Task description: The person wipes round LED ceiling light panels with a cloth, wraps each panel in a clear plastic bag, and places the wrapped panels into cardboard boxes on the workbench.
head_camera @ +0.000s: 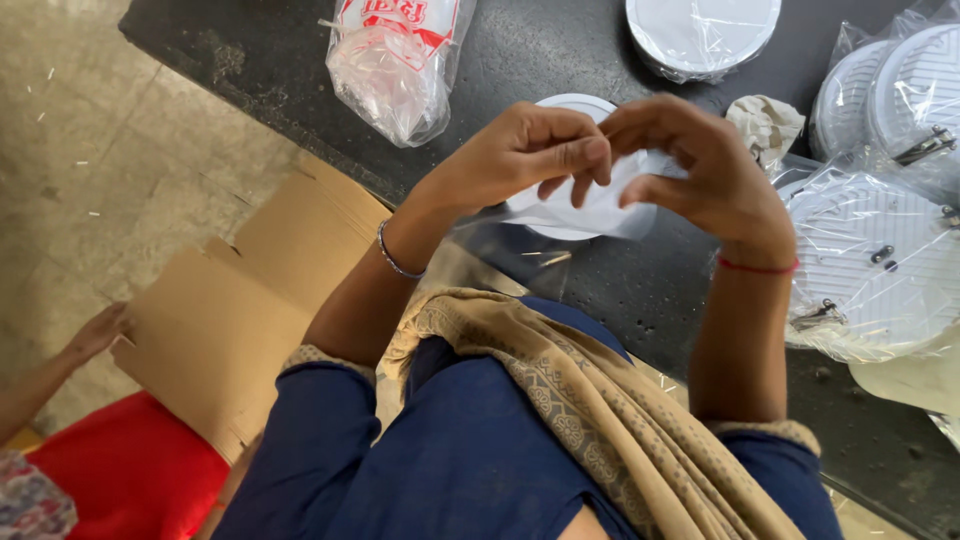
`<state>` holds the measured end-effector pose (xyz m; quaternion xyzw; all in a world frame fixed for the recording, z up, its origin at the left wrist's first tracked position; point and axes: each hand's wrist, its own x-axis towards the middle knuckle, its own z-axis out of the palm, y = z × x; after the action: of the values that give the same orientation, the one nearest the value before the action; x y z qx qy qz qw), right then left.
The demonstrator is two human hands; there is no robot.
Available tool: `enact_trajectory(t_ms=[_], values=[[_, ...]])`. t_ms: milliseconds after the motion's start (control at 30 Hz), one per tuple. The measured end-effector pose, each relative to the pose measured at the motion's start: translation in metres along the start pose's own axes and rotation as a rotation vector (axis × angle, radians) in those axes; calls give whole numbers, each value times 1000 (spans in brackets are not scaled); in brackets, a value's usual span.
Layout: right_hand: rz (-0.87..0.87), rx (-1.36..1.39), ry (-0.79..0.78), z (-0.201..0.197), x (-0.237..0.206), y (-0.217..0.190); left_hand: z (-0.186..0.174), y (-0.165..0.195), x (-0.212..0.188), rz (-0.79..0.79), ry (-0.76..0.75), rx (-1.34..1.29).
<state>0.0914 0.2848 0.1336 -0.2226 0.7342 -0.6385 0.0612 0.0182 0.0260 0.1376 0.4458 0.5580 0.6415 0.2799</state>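
My left hand (520, 155) and my right hand (695, 165) meet above a dark table (560, 50), fingertips close together. Both pinch a thin clear plastic bag (590, 212) that hangs between them. Under the bag sits a round white disc (572, 108), partly hidden by my fingers. A metal bangle circles my left wrist and a red thread my right wrist.
A bag of white parts with red print (395, 60) lies at the table's far left. Wrapped white round covers (700, 30) (880, 270) lie at the back and right, beside crumpled paper (765, 125). A cardboard box (240, 310) stands on the floor; another person's hand (95, 335) touches it.
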Motion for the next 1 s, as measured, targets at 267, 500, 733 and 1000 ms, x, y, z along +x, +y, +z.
enact_trajectory(t_ms=[267, 500, 733, 1000], values=[[89, 540, -309, -36, -20, 45, -67, -9, -13, -109, 223, -253], [-124, 1251, -83, -8, -31, 67, -58, -43, -4, -14, 209, -787], [-20, 588, 366, 30, -49, 72, -33, -103, 25, -126, 216, -875], [-316, 189, 583, 2, 11, 70, 88, -172, -8, -177, -31, -1185]])
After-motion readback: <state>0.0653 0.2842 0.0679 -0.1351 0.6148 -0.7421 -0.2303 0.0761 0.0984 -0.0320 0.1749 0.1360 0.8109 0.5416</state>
